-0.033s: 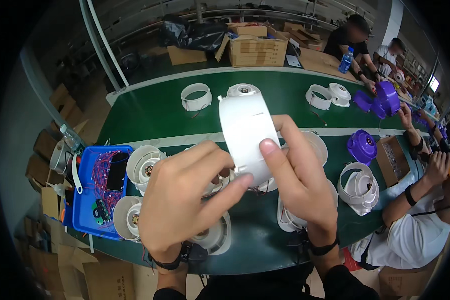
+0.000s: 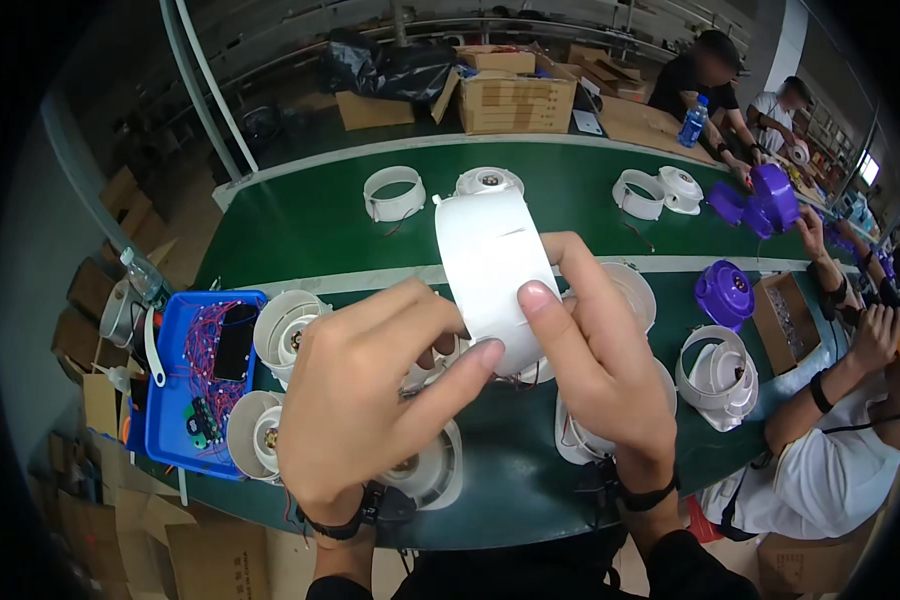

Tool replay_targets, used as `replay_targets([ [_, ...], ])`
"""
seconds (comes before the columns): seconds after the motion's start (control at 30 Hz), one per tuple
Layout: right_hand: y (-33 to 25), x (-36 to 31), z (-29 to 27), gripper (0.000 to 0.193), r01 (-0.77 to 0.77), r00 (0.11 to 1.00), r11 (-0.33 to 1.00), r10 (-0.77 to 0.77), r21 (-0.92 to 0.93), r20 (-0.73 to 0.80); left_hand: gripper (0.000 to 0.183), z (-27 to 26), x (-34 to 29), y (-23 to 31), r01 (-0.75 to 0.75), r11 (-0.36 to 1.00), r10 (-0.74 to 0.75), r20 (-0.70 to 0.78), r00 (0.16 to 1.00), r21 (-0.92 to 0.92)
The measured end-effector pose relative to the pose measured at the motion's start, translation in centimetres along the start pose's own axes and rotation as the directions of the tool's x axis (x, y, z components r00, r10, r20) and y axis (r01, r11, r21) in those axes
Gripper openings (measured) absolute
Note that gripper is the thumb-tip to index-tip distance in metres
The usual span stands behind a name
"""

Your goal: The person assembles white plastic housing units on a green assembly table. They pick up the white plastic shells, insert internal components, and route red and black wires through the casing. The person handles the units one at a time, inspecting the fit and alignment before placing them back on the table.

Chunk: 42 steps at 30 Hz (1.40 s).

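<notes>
A white round plastic ring housing [image 2: 495, 260] is held up over the bench, its smooth curved side towards me. My right hand [image 2: 605, 355] grips its right edge, thumb pressed on the outer wall and fingers behind. My left hand [image 2: 375, 385] is at the lower left of the ring, thumb tip by its bottom edge and fingers curled at its side. Below and around the hands sit more white fan housings, such as one with a motor [image 2: 288, 335] at left, another [image 2: 258, 435] nearer me, and one [image 2: 718, 375] at right. Some are partly hidden by my hands.
A blue tray [image 2: 160, 400] of red wires stands at left. White rings [image 2: 393, 195] and a purple housing [image 2: 724, 293] rest on the green bench [image 2: 310, 225]. A carton [image 2: 782, 325] stands at right, where co-workers' hands hold a purple part [image 2: 773, 200].
The ring housing has tilted very slightly in my hands, and my left thumb has shifted a little along its lower edge. All else looks the same.
</notes>
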State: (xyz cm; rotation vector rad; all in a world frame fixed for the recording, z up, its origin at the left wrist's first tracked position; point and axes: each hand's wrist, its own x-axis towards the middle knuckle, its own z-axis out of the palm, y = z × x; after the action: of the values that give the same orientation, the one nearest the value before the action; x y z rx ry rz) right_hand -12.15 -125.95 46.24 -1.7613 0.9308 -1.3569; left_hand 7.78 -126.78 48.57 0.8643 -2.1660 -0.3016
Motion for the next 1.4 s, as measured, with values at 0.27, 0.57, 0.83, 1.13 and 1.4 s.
replay_targets([
  [0.27, -0.9, -0.1, 0.4, 0.027, -0.066, 0.998, 0.997, 0.067, 0.047, -0.009, 0.021, 0.2, 0.2, 0.7, 0.044, 0.999, -0.043, -0.034, 0.998, 0.025],
  [0.57, -0.4, -0.3, 0.4, 0.027, -0.092, 0.996, 0.990, 0.089, 0.103, 0.031, 0.026, 0.7, 0.7, -0.1, 0.183, 0.980, -0.196, -0.202, 0.960, -0.080],
  [0.83, -1.2, -0.9, -0.9, 0.027, -0.086, 0.996, 0.973, 0.081, 0.216, 0.032, 0.019, -0.5, 0.8, -1.7, 0.291, 0.941, -0.337, -0.392, 0.856, -0.174],
  [1.13, 1.6, 0.9, -1.7, 0.053, -0.107, 0.945, 0.465, -0.226, 0.879, 0.235, 0.032, -1.0, 0.5, -2.2, 0.232, 0.955, -0.274, -0.254, 0.928, -0.184],
  [1.4, 0.4, -1.0, -0.7, 0.064, -0.216, 0.916, 0.590, -0.153, 0.778, 0.370, 0.054, 0.0, 0.3, -2.0, 0.386, 0.871, -0.430, -0.093, 0.898, -0.305],
])
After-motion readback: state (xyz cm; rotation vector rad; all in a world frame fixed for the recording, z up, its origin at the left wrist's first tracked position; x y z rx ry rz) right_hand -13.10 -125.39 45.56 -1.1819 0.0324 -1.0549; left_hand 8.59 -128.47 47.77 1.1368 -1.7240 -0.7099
